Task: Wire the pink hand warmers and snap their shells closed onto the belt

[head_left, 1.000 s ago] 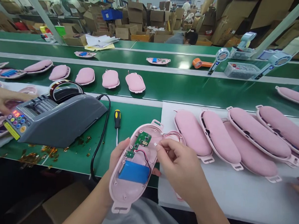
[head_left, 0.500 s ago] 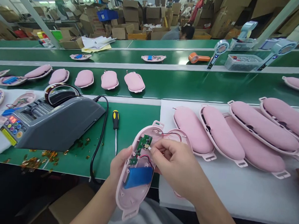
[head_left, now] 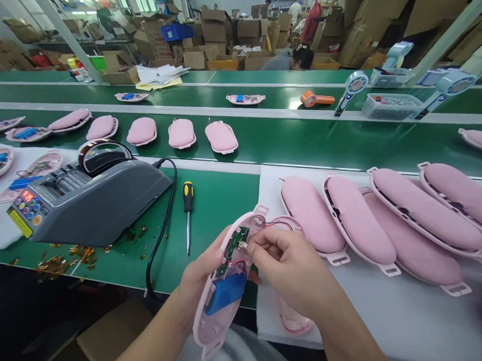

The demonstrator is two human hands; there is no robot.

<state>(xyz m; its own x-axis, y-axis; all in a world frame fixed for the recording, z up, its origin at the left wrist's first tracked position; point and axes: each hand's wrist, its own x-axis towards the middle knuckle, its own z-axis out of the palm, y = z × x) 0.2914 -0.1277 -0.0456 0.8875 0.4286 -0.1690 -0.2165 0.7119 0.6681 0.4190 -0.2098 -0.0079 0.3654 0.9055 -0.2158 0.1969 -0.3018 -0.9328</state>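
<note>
My left hand is closed round the left edge of an open pink plastic shell, which it holds tilted. Inside the shell lie a green circuit board and a blue battery pack with thin red and black wires. The thumb and forefinger of my right hand pinch a small white wire connector at the board. A second pink shell half, joined by wires, hangs partly hidden behind my right hand.
A grey tape dispenser with a black cable stands at left, amber tape scraps before it. A screwdriver lies beside the cable. Closed pink cases lie on white foam at right. More pink cases line the green conveyor behind.
The held shell has turned more on its edge and shifted slightly right and down. More of the second half shows below my right hand, which still pinches the connector.
</note>
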